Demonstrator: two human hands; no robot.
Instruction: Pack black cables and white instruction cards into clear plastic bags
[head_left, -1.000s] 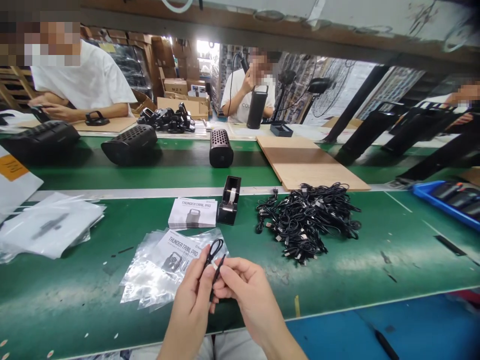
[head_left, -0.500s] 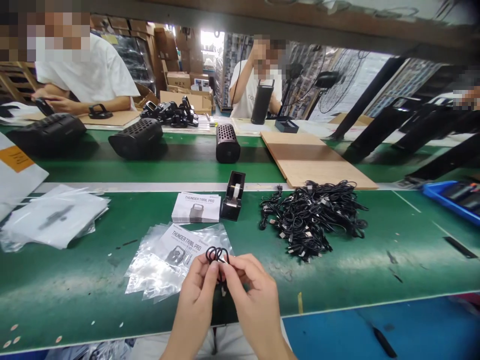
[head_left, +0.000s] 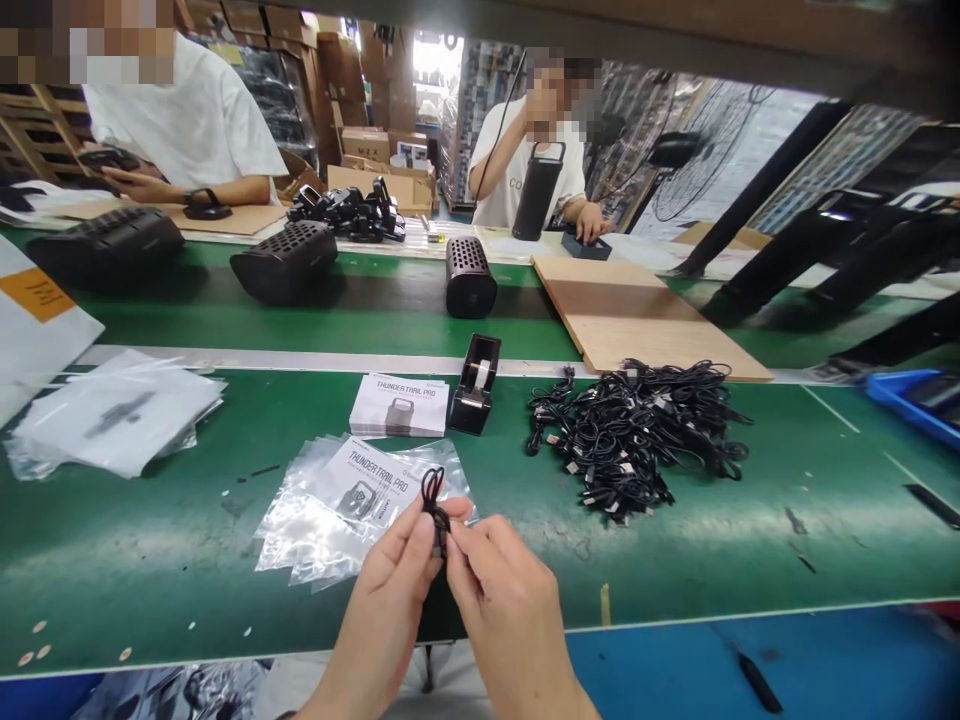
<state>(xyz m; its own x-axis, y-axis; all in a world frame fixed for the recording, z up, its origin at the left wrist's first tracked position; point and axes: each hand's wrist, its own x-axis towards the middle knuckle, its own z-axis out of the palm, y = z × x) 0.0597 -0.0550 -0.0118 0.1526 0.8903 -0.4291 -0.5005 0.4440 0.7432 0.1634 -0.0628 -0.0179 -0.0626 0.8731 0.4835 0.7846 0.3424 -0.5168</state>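
Observation:
My left hand (head_left: pixel 390 600) and my right hand (head_left: pixel 504 590) meet over the green mat, both pinched on one small coiled black cable (head_left: pixel 433 498) whose loops stick up above my fingertips. Just beyond the cable lies a stack of clear plastic bags (head_left: pixel 315 520) with a "Thunder Trail Pro" leaflet (head_left: pixel 371 480) on top. A pile of several black cables (head_left: pixel 637 430) lies to the right.
A stack of leaflets (head_left: pixel 401 405) and a black tape dispenser (head_left: pixel 476 385) stand behind the bags. More bags (head_left: pixel 112 415) lie at the left. Black speakers (head_left: pixel 289 262) ride the far belt beside a wooden board (head_left: pixel 637 320). Other people work across the table.
The cable has been gathered from a loose loop into a tighter coil between my fingers. My hands stayed together in front of me while the view shifted slightly.

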